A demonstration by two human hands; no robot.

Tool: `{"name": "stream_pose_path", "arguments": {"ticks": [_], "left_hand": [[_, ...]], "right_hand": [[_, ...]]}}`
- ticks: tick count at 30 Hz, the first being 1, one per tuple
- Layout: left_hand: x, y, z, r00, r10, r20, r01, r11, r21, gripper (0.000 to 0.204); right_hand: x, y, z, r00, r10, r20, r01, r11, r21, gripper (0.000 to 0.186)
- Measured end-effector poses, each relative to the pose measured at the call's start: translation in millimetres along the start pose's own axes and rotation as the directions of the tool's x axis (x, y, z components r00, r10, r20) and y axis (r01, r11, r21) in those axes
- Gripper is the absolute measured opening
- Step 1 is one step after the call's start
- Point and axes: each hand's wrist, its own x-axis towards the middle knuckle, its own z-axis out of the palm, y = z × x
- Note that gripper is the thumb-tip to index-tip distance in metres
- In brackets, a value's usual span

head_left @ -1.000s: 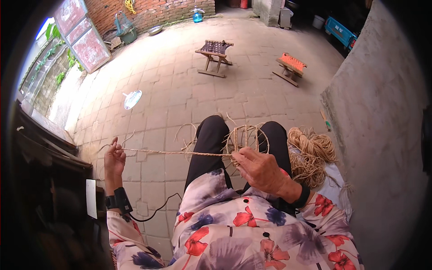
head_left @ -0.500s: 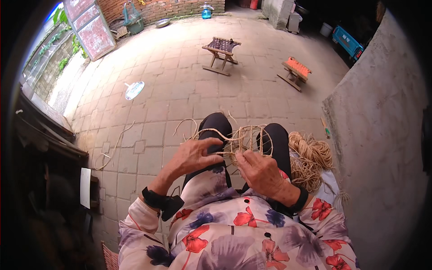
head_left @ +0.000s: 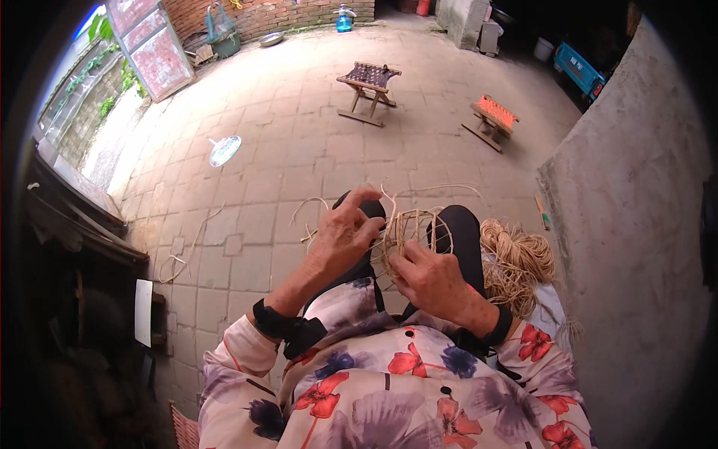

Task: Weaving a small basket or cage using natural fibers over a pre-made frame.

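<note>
A small round openwork basket frame (head_left: 419, 224), made of thin tan ribs, rests between my knees. My right hand (head_left: 434, 280) pinches its near edge, with the fingertips curled over the rim. Just left of the frame, my left hand (head_left: 345, 232) is raised over my left knee. Its index finger and thumb are apart, and I see nothing held between them. A strand of tan cord (head_left: 390, 200) rises from the frame's left side, and a thin length runs off to the right. Other loose cord ends stick out beyond my left hand.
A big bundle of tan cord (head_left: 516, 251) lies beside my right knee, near a rough wall (head_left: 636, 172). Ahead on the paving stand a dark-seated folding stool (head_left: 369, 78) and an orange-seated one (head_left: 496, 112). A hand fan (head_left: 224, 151) and a loose cord lie on the floor.
My left hand has risen and turned, its index finger now pointing up and away. The cord that looped over it now stands at the frame's left side, trailing right. My right hand keeps its grip.
</note>
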Motion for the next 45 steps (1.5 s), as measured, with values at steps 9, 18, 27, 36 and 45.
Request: {"name": "stream_pose_path", "arguments": {"ticks": [9,18,27,36,45], "left_hand": [[-54.3,-20.4,33.5,0.798,-0.569,0.199,0.508,0.457,-0.731,0.071],[-48.3,-27.0,53.8,0.760,-0.611,0.222,0.366,0.120,-0.923,0.067],[-71.9,-25.8,-18.2,0.963,-0.190,0.190,0.190,-0.019,-0.982,0.018],[-120.4,-85.3,-182.5,0.806,-0.419,-0.418,-0.305,0.312,-0.900,0.020],[-137.3,-51.3,-217.7,0.797,-0.040,-0.603,-0.513,0.483,-0.709,0.028]], "right_hand": [[15.2,-2.0,-0.7,0.978,0.172,0.120,-0.177,0.984,0.033,0.018],[8.7,-1.7,0.5,0.979,0.181,0.096,-0.190,0.976,0.102,0.028],[1.9,6.5,-2.1,0.985,0.151,0.081,-0.164,0.970,0.181,0.035],[-0.6,7.3,-1.7,0.986,0.148,0.080,-0.161,0.967,0.198,0.028],[5.8,11.5,0.2,0.995,0.097,0.002,-0.094,0.958,0.271,0.027]]}}
